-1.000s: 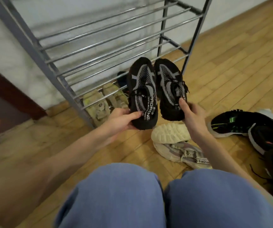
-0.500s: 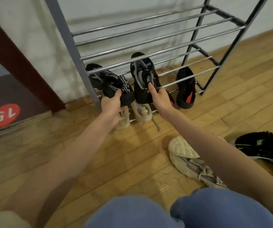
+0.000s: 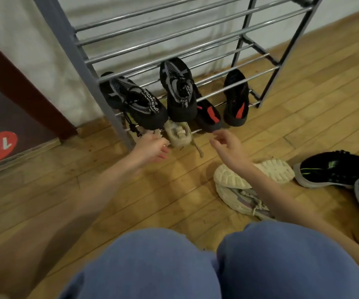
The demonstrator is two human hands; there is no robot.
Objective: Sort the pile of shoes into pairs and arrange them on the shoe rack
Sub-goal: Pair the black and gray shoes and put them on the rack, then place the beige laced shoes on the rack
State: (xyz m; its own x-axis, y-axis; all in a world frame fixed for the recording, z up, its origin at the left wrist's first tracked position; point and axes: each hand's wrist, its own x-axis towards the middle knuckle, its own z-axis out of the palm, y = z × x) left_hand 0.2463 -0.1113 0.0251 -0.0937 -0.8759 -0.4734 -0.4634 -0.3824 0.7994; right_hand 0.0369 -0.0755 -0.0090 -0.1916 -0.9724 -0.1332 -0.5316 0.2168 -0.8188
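Presently both hands are empty, fingers loosely spread: left hand (image 3: 152, 148), right hand (image 3: 228, 145). Black mesh pair (image 3: 152, 98) sits toes-in on the shoe rack (image 3: 174, 35), heels near; unsorted cream shoes (image 3: 252, 182) lie right.

Shoe rack (image 3: 83, 67): grey frame, chrome bars. Mesh shoes (image 3: 179, 91): black with grey pattern. Rear pair (image 3: 236, 100): black, red patches. Floor sneaker (image 3: 329, 169): black, green accents.
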